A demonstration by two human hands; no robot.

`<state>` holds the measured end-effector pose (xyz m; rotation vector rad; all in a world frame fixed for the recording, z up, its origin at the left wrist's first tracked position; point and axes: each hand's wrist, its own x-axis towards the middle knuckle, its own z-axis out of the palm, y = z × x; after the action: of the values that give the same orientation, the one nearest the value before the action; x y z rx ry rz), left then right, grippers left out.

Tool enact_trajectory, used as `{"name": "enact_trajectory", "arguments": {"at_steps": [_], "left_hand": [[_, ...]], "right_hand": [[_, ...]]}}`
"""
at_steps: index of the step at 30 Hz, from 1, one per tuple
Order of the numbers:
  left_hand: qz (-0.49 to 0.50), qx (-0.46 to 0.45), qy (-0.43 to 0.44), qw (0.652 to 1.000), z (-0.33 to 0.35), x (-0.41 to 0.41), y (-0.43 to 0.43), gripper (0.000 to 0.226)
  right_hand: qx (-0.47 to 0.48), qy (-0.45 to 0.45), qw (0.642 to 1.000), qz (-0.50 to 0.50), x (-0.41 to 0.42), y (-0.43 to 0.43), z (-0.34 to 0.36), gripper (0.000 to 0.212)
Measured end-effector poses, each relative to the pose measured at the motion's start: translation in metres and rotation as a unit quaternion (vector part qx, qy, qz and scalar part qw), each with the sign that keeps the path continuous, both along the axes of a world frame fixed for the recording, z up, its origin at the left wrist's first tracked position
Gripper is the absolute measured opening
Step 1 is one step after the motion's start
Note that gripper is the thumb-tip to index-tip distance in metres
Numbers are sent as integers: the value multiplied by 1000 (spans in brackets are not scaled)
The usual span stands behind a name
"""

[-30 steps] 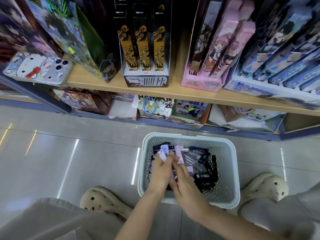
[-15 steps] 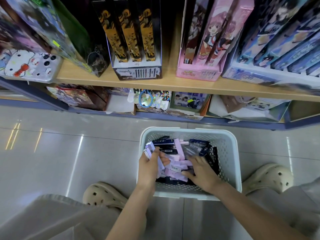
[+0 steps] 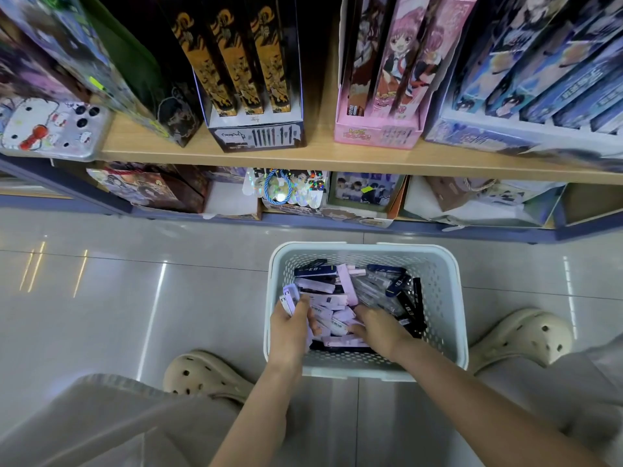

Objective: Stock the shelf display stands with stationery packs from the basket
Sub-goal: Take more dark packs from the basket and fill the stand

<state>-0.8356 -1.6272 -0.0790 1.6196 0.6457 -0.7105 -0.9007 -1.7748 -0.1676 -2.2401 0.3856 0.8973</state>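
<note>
— Step in hand?
— Gathering, by the look of it. Both hands down in white perforated basket [image 3: 451, 298] on tiled floor [image 3: 135, 298], just before wooden shelf [image 3: 303, 156].

— Each hand in turn?
— Left hand [image 3: 290, 326], at the basket's left wall, curled round a bunch of lilac packs [image 3: 290, 298], ends fanned upward. Right hand [image 3: 381, 328], palm down, fingertips buried among loose lilac packs [image 3: 332, 318] near the middle; gripping or merely sorting, impossible to tell.

— Rest of the stock?
— Heaped in the basket: lilac toward the near left, dark navy packs [image 3: 315, 271] toward the far and right sides.

— Next move?
— Probably lifting the bunch to the shelf and slotting it upright into a stand: black-and-gold stand [image 3: 256, 136], pink stand [image 3: 374, 134] or blue stand [image 3: 505, 136]. Calls for squared-up ends and a free slot; matching stand unclear from here.

— Readable writing?
— Barcodes on lilac packs. Pale characters on dark packs, resembling "0.3" upside down. Stand-front lettering too blurred.
</note>
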Motion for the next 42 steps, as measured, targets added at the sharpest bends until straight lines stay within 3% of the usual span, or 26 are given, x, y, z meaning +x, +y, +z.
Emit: {"name": "enact_trajectory", "arguments": {"at_steps": [6,13,19,24,27,30,35,42], "left_hand": [[-6,11,-16,1000,4,-1,8,28],[1,0,1,1000,5,-3,17,28],[0,-18,64,998,2,-10,13,25],[38,-66,109,991,5,-22,1,9],[52,-72,129,988,7,-29,-6,22],[58,-116,122,984,16,-34,-14,20],[64,-208,53,975,44,-35,-21,21],[132,-193,-41,971,92,-24,-20,31]], "right_hand": [[54,5,991,-119,3,11,3,59],[46,-34,974,-218,16,16,4,10],[31,-92,986,-132,12,-15,26,5],[60,-140,976,-159,3,-29,54,10],[98,-176,958,-203,0,-23,82,9],[156,-206,927,-272,-2,-11,106,15],[208,-232,892,-327,-2,13,135,13],[278,-255,828,-415,7,35,180,14]]}}
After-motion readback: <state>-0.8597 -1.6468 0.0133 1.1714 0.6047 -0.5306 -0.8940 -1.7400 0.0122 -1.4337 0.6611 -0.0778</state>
